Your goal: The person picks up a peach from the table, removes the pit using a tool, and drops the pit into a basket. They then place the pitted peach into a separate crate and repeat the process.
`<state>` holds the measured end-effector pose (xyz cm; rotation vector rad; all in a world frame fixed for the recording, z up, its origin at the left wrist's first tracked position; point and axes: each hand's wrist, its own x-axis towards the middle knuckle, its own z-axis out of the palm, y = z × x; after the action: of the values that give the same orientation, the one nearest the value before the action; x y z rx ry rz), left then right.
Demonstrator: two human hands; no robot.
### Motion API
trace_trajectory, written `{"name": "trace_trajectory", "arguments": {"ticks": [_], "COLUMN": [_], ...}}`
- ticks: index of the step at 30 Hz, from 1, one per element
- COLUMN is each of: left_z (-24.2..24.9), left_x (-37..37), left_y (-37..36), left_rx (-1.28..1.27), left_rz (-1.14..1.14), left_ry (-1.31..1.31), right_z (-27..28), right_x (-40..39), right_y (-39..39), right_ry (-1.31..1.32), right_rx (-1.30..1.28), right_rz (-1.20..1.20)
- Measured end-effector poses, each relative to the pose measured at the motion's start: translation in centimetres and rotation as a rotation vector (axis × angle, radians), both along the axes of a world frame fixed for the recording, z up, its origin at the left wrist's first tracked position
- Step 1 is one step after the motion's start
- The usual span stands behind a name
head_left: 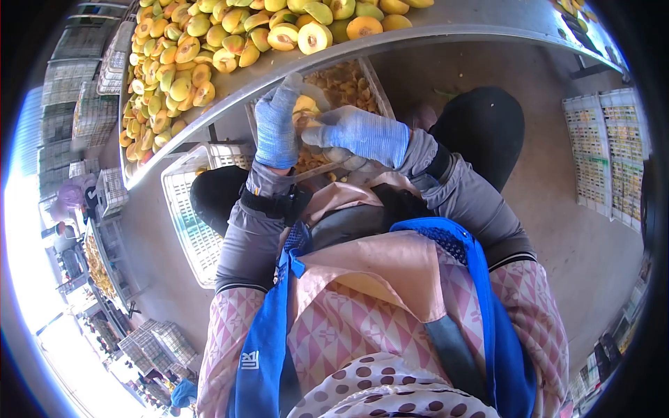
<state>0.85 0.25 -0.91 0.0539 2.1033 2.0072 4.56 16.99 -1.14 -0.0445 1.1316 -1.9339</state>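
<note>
Both of my hands wear blue-grey gloves and meet above a crate [378,87] of brownish-orange pieces. My left hand [277,125] is closed around a yellow-orange fruit piece [305,106], its thumb side up near the metal table edge. Against the lower right of that piece, my right hand [366,134] has its fingers curled together; what they grip, if anything, is hidden. Many halved yellow fruits [182,87] lie heaped on the metal table [453,17] beyond my hands, some with the cut face up.
A white plastic crate [202,237] stands at my left knee. Stacked crates [606,150] are at the right, and more crates [94,115] at the far left. Farther back on the left, a person [182,393] in blue is near other crates.
</note>
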Motion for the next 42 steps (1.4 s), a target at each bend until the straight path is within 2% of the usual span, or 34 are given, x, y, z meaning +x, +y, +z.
{"name": "trace_trajectory", "arguments": {"ticks": [2,5,8,11,13,16,17,18,19,21,23,26,27,28,30,33,36,39,40,41,42], "left_z": [-0.5,-1.8,-1.3,-1.5,2.1,3.1,2.3,2.2,2.2,2.7,2.0,3.4,2.6,2.1,0.6,-1.9,-2.9,-2.2,-2.0,-1.4,0.5], "left_x": [-0.2,-0.6,-0.3,-0.8,0.5,0.6,0.2,0.4,0.6,0.7,0.6,-4.3,-6.1,-8.5,-13.5,-16.9,-16.3,-15.6,-15.5,-14.2,-12.2], "left_y": [-0.2,-0.7,-1.6,-6.4,-8.3,-18.2,-23.8,-26.7,-29.6,-32.2,-31.0,-26.3,-25.7,-24.9,-23.5,-21.7,-20.1,-18.5,-16.8,-15.8,-13.4], "left_rx": [0.048,0.43,0.421,-0.296,-0.819,-1.193,-1.373,-1.035,-0.693,-1.439,-1.64,-1.378,-1.242,-1.238,-1.497,-1.443,-1.291,-1.205,-1.145,-0.595,-0.287], "left_rz": [0.029,0.149,0.151,0.05,0.119,0.152,0.162,0.26,0.488,0.228,0.342,0.377,0.37,0.355,0.249,0.173,0.143,-0.043,0.011,0.169,0.129], "left_ry": [-0.035,-0.195,-0.234,0.488,0.94,1.061,0.988,0.506,0.101,-0.006,0.167,0.102,0.25,0.16,0.054,-0.095,0.136,0.19,0.435,0.086,0.023], "right_z": [-0.7,-0.2,-2.3,-3.4,-3.3,-0.1,-0.7,-2.0,-2.9,-3.0,-2.5,-2.0,-1.9,-2.2,-3.1,-3.2,-3.2,-1.8,-1.6,-0.9,0.0], "right_x": [0.0,0.5,0.2,0.1,0.2,1.2,1.4,1.4,1.3,0.9,0.9,0.3,0.0,-0.2,-0.6,-0.9,-0.9,-1.6,-2.0,-2.6,-3.0], "right_y": [-0.4,-0.9,-1.4,-1.7,-1.8,-1.7,-2.0,-2.3,-2.4,-2.5,-2.7,-3.5,-3.7,-3.8,-3.8,-3.8,-3.8,-4.0,-4.0,-3.9,-3.8], "right_ry": [0.163,0.299,0.716,0.872,0.912,0.903,0.965,1.026,1.083,1.119,1.163,1.122,1.108,1.118,1.135,1.146,1.158,0.962,0.892,0.797,0.698], "right_rx": [0.075,0.095,0.221,0.47,0.698,0.934,1.005,1.079,1.154,1.192,1.164,1.21,1.224,1.223,1.22,1.155,1.107,0.99,0.904,0.797,0.69], "right_rz": [-0.029,-0.138,-0.188,-0.104,-0.073,0.058,0.062,0.062,0.059,0.108,0.085,0.037,0.026,0.032,0.043,-0.013,-0.093,-0.154,-0.187,-0.234,-0.278]}}
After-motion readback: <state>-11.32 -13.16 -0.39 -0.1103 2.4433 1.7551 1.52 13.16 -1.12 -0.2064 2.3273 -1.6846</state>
